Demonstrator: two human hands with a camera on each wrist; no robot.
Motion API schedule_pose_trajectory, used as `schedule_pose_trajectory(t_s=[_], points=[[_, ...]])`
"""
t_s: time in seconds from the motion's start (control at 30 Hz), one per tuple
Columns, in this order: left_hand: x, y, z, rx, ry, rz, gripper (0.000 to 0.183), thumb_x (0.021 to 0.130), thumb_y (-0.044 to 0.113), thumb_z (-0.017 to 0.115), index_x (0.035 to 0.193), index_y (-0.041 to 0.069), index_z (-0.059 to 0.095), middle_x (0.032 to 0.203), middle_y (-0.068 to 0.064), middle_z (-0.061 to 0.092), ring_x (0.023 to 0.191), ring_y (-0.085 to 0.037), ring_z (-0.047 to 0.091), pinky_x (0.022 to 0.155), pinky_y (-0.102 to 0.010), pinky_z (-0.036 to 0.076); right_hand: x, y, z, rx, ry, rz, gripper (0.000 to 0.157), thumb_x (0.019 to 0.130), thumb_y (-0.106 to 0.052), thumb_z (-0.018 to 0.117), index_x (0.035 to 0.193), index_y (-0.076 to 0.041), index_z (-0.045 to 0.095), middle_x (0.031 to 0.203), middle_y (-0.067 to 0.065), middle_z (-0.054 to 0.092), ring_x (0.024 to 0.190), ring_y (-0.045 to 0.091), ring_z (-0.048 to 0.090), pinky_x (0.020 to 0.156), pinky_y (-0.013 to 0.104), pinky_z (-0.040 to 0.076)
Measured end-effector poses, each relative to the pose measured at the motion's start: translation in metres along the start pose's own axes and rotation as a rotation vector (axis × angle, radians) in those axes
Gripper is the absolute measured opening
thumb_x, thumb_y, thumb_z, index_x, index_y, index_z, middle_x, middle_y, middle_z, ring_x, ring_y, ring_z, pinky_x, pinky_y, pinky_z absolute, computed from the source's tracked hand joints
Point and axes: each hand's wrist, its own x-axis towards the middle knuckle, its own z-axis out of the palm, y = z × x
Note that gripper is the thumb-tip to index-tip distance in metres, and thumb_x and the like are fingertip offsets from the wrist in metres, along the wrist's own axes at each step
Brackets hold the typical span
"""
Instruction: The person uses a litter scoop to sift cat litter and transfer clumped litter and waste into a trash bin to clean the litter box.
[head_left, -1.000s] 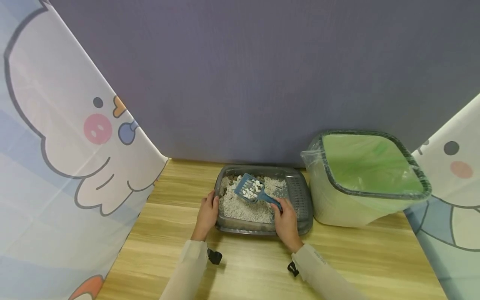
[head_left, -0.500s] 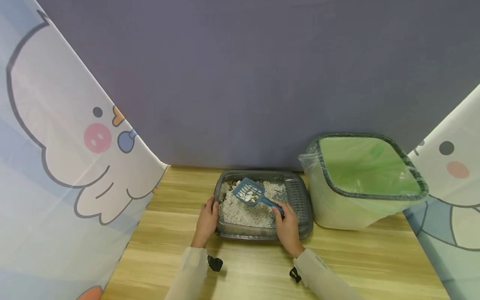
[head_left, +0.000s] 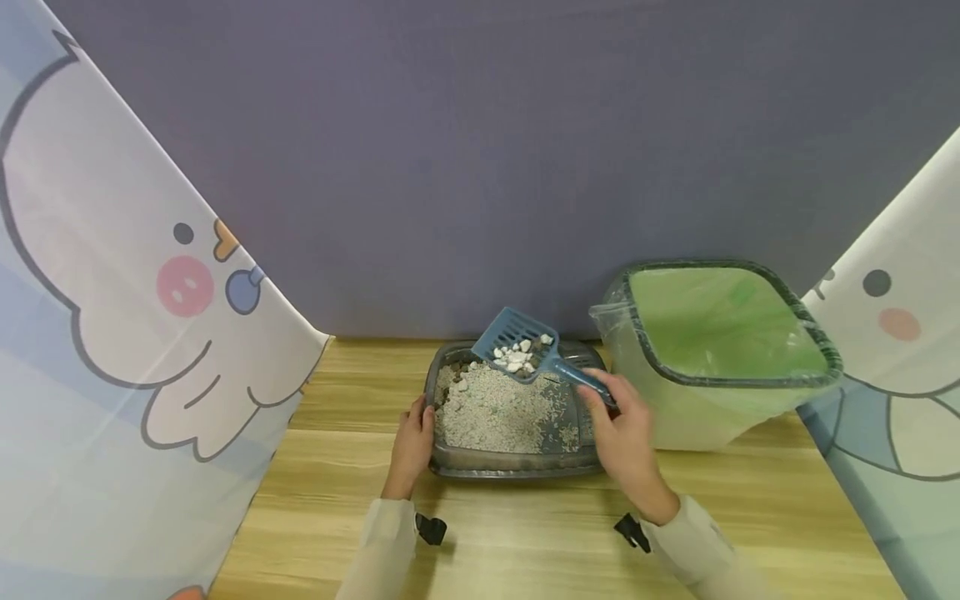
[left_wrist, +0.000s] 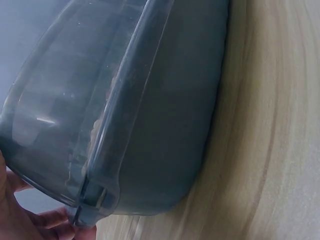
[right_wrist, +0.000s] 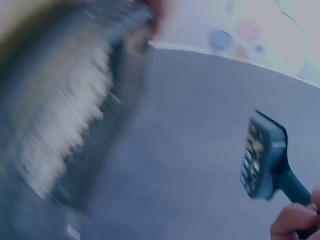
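A dark grey plastic litter box (head_left: 517,472), partly filled with pale granular litter (head_left: 491,412), stands on the wooden table. My left hand (head_left: 410,450) grips its left rim; in the left wrist view the fingers (left_wrist: 52,220) curl round the edge of the translucent wall. A blue slotted litter scoop (head_left: 558,365) is held above the box by its handle in my right hand (head_left: 625,433). White and a few brownish clumps (head_left: 517,357) lie in the scoop. The right wrist view shows the scoop (right_wrist: 272,155) raised, with the litter box blurred at left.
Right of the litter box stands a pale bin (head_left: 675,417) with a dark rim, lined with a clear bag and green inside. A grey panel (head_left: 480,167) rises behind the table (head_left: 315,500). Printed cartoon sheets (head_left: 97,275) flank both sides.
The right hand has lifted the scoop out from low over the litter, up and rightward toward the bin. The left hand stays on the litter box's left rim.
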Motion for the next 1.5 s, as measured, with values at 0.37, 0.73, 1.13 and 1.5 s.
schedule_pose_trajectory(t_s=[0.37,0.73,1.13,1.5], points=[[-0.002,0.0,0.001,-0.003,-0.008,-0.005,0.052,0.104,0.036,0.033,0.144,0.003,0.037,0.123,-0.032,0.044,0.103,-0.046,0.051,0.083,-0.058,0.04,0.05,0.007,-0.132,-0.26,0.292,-0.014,0.025,0.086,-0.002,0.069,0.111,-0.001,0.07,0.08,-0.016,0.052,0.057,-0.003,0.04,0.054,0.009,0.032],[0.001,0.0,-0.003,-0.001,0.005,-0.002,0.052,0.104,0.036,0.032,0.143,0.003,0.037,0.123,-0.033,0.044,0.104,-0.048,0.051,0.083,-0.059,0.04,0.05,0.047,-0.185,-0.427,0.402,-0.119,0.016,0.087,0.004,0.064,0.1,0.004,0.072,0.085,-0.026,0.042,0.073,-0.01,0.036,0.066,0.012,0.027],[0.0,0.003,-0.003,-0.007,-0.008,-0.002,0.053,0.104,0.037,0.032,0.144,0.004,0.037,0.122,-0.032,0.045,0.1,-0.046,0.052,0.081,-0.058,0.041,0.053,0.046,-0.179,-0.303,0.57,-0.182,0.013,0.087,0.003,0.065,0.097,0.003,0.073,0.082,-0.022,0.045,0.073,-0.007,0.04,0.067,0.012,0.029],[0.002,0.002,-0.002,-0.01,-0.005,0.001,0.053,0.104,0.038,0.032,0.144,0.004,0.037,0.123,-0.032,0.044,0.103,-0.047,0.051,0.084,-0.059,0.04,0.041,0.011,-0.141,-0.086,0.446,-0.073,0.022,0.084,0.002,0.068,0.105,0.01,0.068,0.077,-0.01,0.059,0.055,-0.006,0.049,0.053,0.006,0.036]])
